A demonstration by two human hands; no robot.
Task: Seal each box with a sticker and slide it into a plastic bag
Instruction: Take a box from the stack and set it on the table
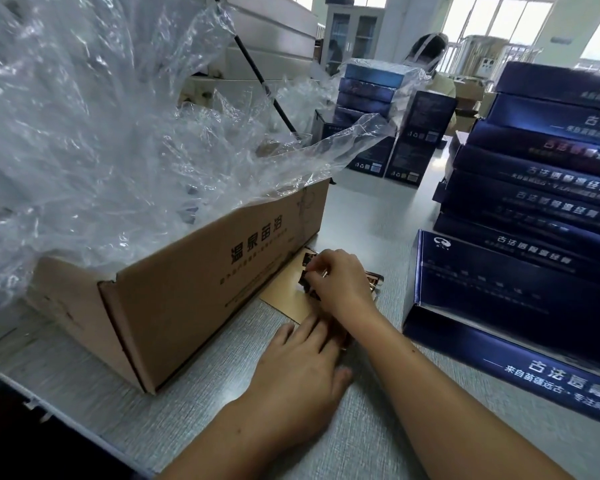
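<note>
A packing room — stacked blue boxes, a carton of plastic bags.

A brown cardboard carton with black printed characters stands just left of my left hand, on the grey wood-grain table under both. Beyond it a thin black rod slants upward. Far past my right hand are a glass-fronted cabinet, a person and bright windows.
</note>
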